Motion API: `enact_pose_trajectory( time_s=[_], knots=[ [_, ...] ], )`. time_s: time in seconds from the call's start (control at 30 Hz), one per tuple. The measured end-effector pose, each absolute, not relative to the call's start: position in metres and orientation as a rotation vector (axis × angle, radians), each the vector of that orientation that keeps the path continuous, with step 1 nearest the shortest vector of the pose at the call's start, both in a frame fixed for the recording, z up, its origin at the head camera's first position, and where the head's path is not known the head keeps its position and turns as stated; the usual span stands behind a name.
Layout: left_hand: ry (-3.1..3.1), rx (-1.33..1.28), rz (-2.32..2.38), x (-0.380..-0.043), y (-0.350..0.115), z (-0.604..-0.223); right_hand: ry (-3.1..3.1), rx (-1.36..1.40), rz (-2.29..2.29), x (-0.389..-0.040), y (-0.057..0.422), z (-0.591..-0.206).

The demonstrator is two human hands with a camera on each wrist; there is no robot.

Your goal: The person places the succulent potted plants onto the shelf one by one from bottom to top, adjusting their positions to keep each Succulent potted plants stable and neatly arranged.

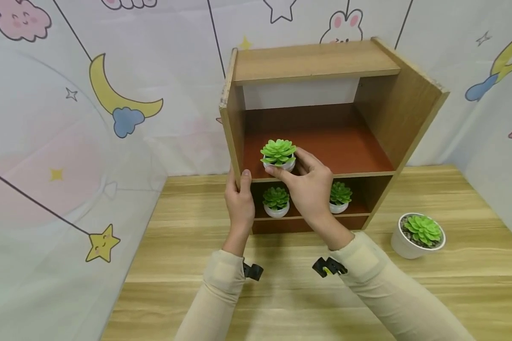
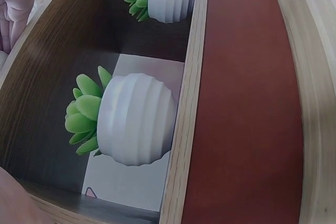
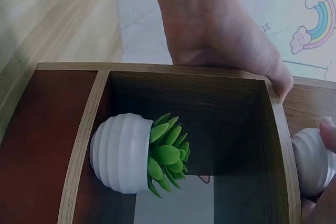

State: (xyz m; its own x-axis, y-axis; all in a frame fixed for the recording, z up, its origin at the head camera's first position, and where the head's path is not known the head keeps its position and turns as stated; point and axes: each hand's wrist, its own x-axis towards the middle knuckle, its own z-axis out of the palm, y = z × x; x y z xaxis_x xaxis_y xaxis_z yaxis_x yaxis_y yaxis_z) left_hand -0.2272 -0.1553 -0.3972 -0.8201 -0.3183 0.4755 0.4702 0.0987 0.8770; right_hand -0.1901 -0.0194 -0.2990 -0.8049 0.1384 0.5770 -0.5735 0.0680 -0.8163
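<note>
Potted succulent [image 1: 279,154], pinched by the right hand [image 1: 312,187], is at the upper shelf's [image 1: 333,144] eight o'clock (touching or not, I cannot tell). The left hand [image 1: 240,201] grips the cabinet's [image 1: 409,104] eight o'clock edge. From the succulent, a second plant [image 1: 276,200] sits at six — a third plant [image 1: 340,195] and, farther, a larger pot [image 1: 411,244] at four.

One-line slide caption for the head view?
Right hand holds a potted succulent at the middle shelf while the left hand grips the cabinet by its left side.

Shelf unit [image 1: 409,113] & potted plant [image 1: 418,235] on tbl [image 1: 158,279].
</note>
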Motion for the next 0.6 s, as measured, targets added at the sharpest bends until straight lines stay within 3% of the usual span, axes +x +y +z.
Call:
enact_pose_trajectory(
  time_s=[0.23, 0.6],
  knots=[
    [-1.809, -0.129, -1.786, -0.227, -0.155, -0.396, -1.852, 0.424, 1.755, -0.212, -0.015, -0.321],
    [-1.814, -0.107, -1.782, -0.227, -0.156, -0.397, -1.983, 0.397, 1.688, -0.214, -0.012, -0.319]
  ],
)
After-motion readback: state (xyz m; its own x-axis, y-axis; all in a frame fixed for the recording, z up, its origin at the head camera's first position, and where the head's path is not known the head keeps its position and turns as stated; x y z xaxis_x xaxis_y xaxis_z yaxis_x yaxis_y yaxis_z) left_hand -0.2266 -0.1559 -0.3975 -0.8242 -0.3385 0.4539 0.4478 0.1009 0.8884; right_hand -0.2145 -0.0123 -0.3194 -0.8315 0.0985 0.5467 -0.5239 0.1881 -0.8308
